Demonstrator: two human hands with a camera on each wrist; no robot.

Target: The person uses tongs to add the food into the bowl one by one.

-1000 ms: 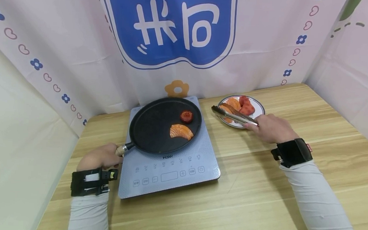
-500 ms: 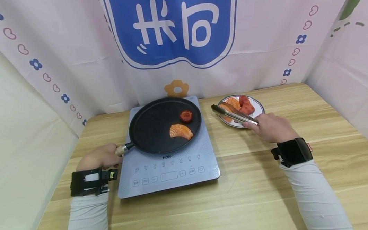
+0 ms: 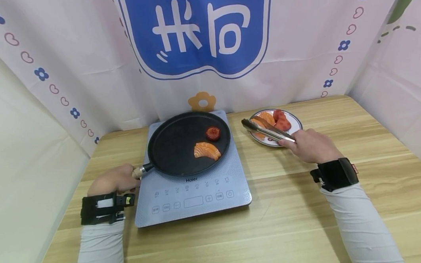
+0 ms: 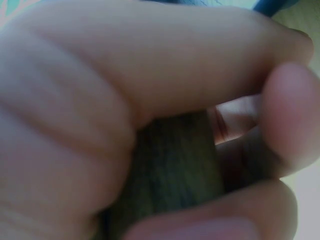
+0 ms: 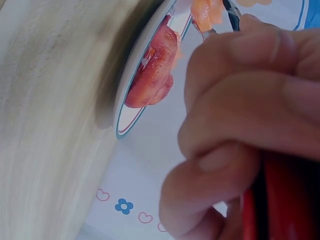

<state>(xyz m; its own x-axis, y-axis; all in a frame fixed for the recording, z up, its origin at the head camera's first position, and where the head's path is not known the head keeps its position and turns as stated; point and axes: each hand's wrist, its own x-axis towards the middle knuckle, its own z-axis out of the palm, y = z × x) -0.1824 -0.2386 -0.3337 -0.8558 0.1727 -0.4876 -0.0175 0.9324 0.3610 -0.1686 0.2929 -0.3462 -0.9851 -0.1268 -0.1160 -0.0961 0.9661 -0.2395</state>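
Note:
In the head view my left hand (image 3: pixel 118 178) grips the wooden handle (image 3: pixel 137 172) of a round black frying pan (image 3: pixel 176 141); the left wrist view has the fingers curled round that handle (image 4: pixel 175 155). A salmon slice (image 3: pixel 207 150) and a small round red piece of food (image 3: pixel 212 133) lie in the pan's right half. My right hand (image 3: pixel 311 146) holds metal tongs (image 3: pixel 272 134) with black tips, slanting over a plate (image 3: pixel 296 124). On the plate are salmon slices (image 3: pixel 267 117) and red pieces like chicken wings (image 5: pixel 155 67). Whether the tongs touch any food, I cannot tell.
The pan stands on a grey Haier induction cooker (image 3: pixel 196 198) with its control panel toward me. Wooden tabletop (image 3: pixel 281 214) surrounds it. A printed cloth (image 3: pixel 92 61) hangs along the back edge, with more cloth at both sides.

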